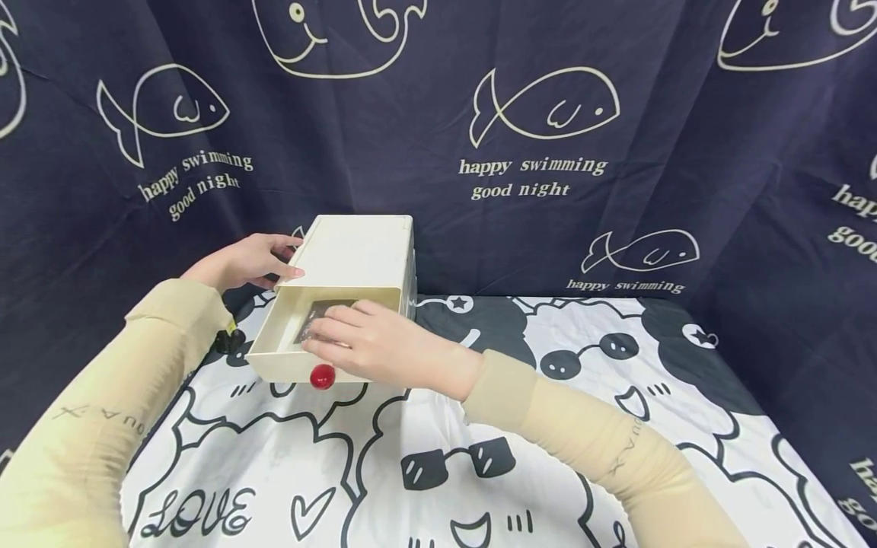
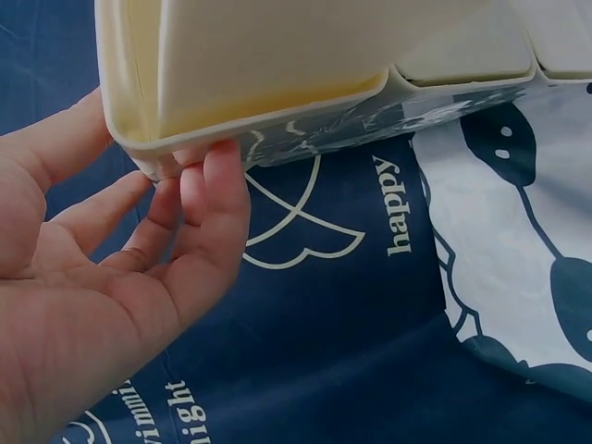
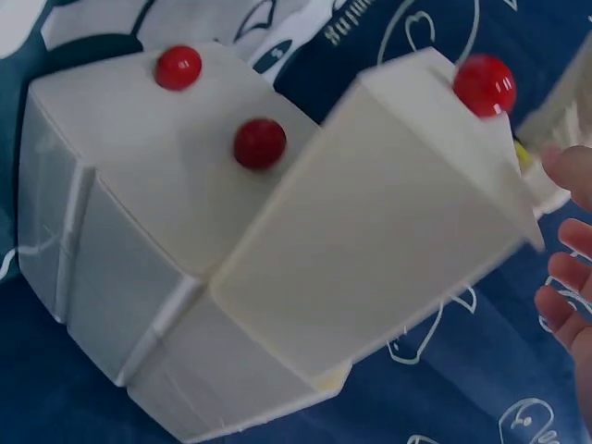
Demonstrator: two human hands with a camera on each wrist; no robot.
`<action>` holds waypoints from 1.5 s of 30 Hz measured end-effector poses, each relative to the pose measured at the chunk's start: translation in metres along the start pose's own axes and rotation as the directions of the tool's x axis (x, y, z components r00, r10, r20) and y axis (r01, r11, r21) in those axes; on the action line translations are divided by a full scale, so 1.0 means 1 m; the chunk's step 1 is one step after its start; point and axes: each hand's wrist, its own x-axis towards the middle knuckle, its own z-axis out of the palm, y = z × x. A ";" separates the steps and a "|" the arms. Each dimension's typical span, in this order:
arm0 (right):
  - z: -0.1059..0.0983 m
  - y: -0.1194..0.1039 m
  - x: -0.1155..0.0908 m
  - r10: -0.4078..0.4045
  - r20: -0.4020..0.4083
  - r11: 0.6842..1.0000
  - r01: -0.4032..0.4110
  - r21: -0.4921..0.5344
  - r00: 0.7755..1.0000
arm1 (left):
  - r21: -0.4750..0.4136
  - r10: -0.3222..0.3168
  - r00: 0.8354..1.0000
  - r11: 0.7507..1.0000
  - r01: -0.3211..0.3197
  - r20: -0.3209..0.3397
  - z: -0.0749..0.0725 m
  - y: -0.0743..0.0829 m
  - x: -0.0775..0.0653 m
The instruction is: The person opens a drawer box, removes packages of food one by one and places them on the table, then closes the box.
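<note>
A white drawer cabinet [image 1: 363,247] stands on the cloth with its top drawer [image 1: 275,329] pulled out by a red round knob [image 1: 323,376]. My left hand [image 1: 256,260] steadies the cabinet's upper left front corner, thumb on top and fingertips against the side. In the left wrist view, those fingertips [image 2: 220,176] touch the rim. Over the open drawer is my right hand [image 1: 373,342], fingers bent downward. Beneath them lies a dark, shiny flat thing [image 1: 317,316], partly hidden by the hand. In the right wrist view nothing shows between the loosely curved right fingers [image 3: 572,270].
Two lower drawers with red knobs [image 3: 260,144] are closed. A small black and yellow object [image 1: 229,339] lies left of the cabinet. The black-and-white patterned cloth [image 1: 384,502] covers the table, and a dark blue fish-print curtain [image 1: 425,152] hangs close behind.
</note>
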 end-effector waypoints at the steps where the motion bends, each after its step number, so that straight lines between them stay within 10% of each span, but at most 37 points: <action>1: -0.001 0.003 0.001 0.017 -0.003 1.000 -0.017 0.017 1.000 | -0.002 -0.003 1.000 1.000 0.003 0.000 0.000 0.000 0.000; 8: -0.003 0.029 -0.004 0.080 0.106 0.993 -0.088 0.073 0.991 | 0.003 -0.008 1.000 1.000 0.008 -0.006 0.000 0.002 0.004; 16: 0.004 0.050 -0.009 -0.030 0.296 0.989 -0.014 0.145 0.955 | 0.000 -0.017 1.000 1.000 0.017 -0.002 -0.001 0.003 0.005; 30: 0.015 0.062 0.016 -0.214 0.544 0.967 0.099 0.233 0.811 | -0.008 -0.056 0.998 0.998 0.056 0.004 0.001 0.007 0.004; 39: 0.002 0.062 0.033 -0.243 0.678 0.964 0.097 0.247 0.693 | -0.017 -0.081 0.997 0.997 0.081 0.016 0.000 0.010 0.002; 45: 0.008 0.059 0.039 -0.243 0.718 0.966 0.098 0.238 0.652 | -0.015 -0.094 0.996 0.995 0.094 0.013 -0.001 0.010 0.001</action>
